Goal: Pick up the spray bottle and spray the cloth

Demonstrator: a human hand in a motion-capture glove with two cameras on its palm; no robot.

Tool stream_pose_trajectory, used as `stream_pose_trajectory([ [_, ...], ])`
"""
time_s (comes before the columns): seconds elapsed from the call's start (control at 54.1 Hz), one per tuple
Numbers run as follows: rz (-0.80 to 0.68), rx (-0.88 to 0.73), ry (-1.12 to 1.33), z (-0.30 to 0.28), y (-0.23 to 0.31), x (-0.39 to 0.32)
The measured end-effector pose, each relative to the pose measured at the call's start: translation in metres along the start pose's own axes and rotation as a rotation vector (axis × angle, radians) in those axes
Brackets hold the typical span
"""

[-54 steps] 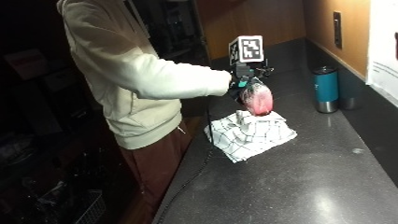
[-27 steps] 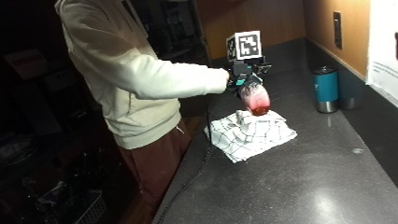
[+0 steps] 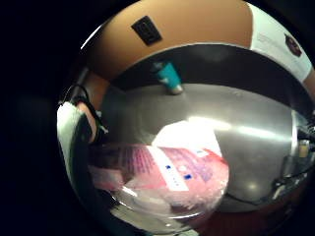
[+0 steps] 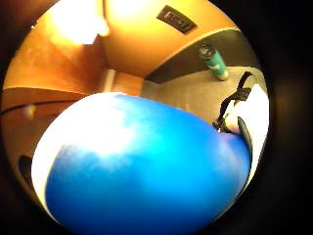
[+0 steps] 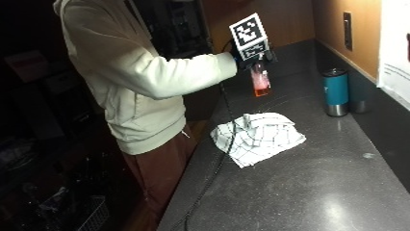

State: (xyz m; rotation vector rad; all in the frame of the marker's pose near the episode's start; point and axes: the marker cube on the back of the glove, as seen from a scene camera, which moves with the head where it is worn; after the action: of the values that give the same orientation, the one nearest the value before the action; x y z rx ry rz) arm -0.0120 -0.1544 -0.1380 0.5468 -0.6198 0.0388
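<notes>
The gloved right hand point(image 5: 247, 57) has its fingers curled around the spray bottle point(image 5: 259, 79), holding it upright in the air (pink liquid, red-labelled body). Below the fingers and toward the person, 1 checked cloth point(image 5: 257, 137) lies crumpled on the dark counter point(image 5: 307, 192). Beyond the fingers, 1 teal tumbler point(image 5: 335, 92) stands near the wall.

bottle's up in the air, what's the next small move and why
Probably tip the spray bottle so its nozzle points down at the cloth, then squeeze. The right hand holds it lifted clear above the counter, with the crumpled cloth lying below and nearer, apparently still unsprayed.
</notes>
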Motion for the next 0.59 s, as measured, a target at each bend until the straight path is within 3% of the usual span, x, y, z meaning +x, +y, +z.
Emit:
stream_pose_trajectory([
  [0.129, 0.034, 0.101, -0.264, 0.026, -0.004, -0.023],
  [0.314, -0.002, 0.025, -0.427, 0.054, 0.015, -0.037],
  [0.481, 0.082, 0.251, -0.404, 0.101, -0.02, -0.033],
  [0.536, 0.075, 0.196, -0.416, 0.121, -0.016, -0.035],
  [0.591, 0.046, 0.025, -0.4, 0.143, 0.004, -0.035],
])
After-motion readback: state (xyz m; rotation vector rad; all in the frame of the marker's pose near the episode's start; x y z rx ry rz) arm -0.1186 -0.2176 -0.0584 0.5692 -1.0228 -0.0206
